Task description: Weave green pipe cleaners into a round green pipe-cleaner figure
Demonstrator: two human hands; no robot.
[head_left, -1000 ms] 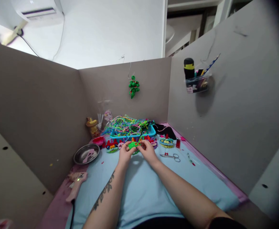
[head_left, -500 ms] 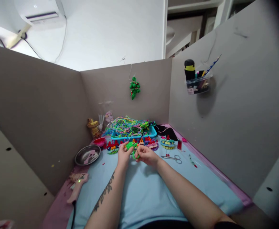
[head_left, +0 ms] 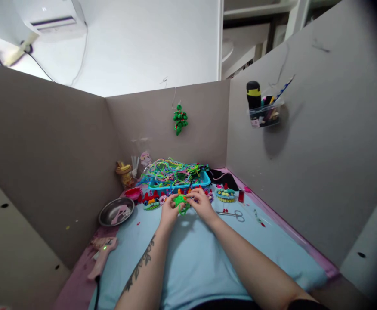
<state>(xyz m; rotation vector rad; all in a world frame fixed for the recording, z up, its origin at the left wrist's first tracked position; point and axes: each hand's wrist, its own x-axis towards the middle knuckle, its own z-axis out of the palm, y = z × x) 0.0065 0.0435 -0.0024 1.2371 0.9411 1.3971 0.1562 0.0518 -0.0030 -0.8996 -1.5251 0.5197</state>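
My left hand (head_left: 169, 211) is closed around the left side of a bright green bundle of looped strands (head_left: 181, 201), held just above the cloth. On its right side my right hand (head_left: 203, 206) pinches the bundle between thumb and fingers. A green loop hangs below the fingertips, and a small orange-red spot shows near the top. What exactly the right fingertips grip is too small to tell. Behind the hands lie colourful craft pieces (head_left: 151, 200), partly covered by my fingers. A pair of scissors (head_left: 236, 215) rests on the cloth to the right.
A blue tray (head_left: 156, 188) heaped with coloured strands stands at the back. At the left are a metal bowl (head_left: 102, 215) and a pink corded tool (head_left: 101, 260) with a green light. A blue-and-yellow piece (head_left: 225, 194) lies right. Grey panels (head_left: 172, 155) enclose the table.
My right hand has moved slightly up, from below the green bundle's right side to its upper right edge. The left hand keeps its hold. The view has shifted slightly.
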